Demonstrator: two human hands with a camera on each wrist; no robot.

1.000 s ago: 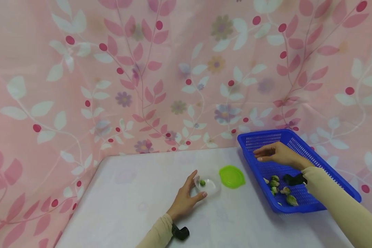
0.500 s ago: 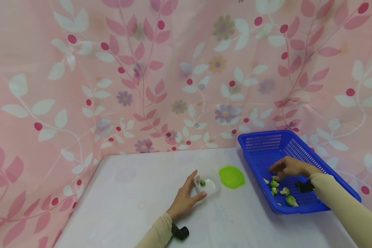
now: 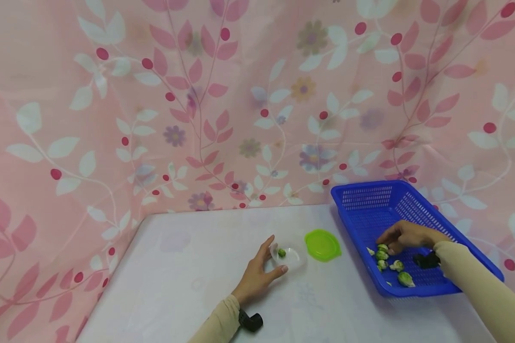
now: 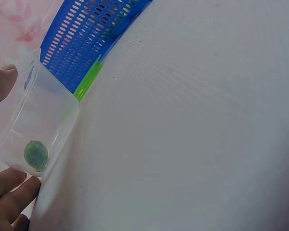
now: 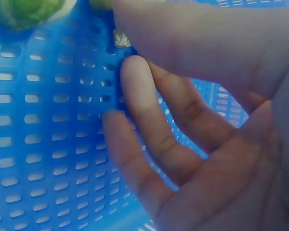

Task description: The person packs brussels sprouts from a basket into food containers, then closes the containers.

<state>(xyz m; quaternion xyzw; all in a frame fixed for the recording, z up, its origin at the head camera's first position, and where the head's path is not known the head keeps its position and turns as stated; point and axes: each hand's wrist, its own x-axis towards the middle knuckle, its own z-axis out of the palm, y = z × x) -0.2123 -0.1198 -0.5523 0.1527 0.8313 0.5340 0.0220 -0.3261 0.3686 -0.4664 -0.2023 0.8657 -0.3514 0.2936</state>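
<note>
My left hand holds a clear plastic container on the table, thumb on one side and fingers on the other. One small Brussels sprout lies inside it. Over in the blue basket, my right hand reaches down with curled fingers and pinches a Brussels sprout at the far end of a small cluster. The thumb hides most of that sprout in the right wrist view. Several other sprouts lie along the basket's near left side, among them a larger one.
A bright green lid lies on the white table between container and basket. The basket's raised walls surround the right hand. Behind the table hangs a pink floral curtain.
My right hand has gone down and slightly toward me in the basket, its fingers closing in at the sprouts. The left hand and container have stayed in place.
</note>
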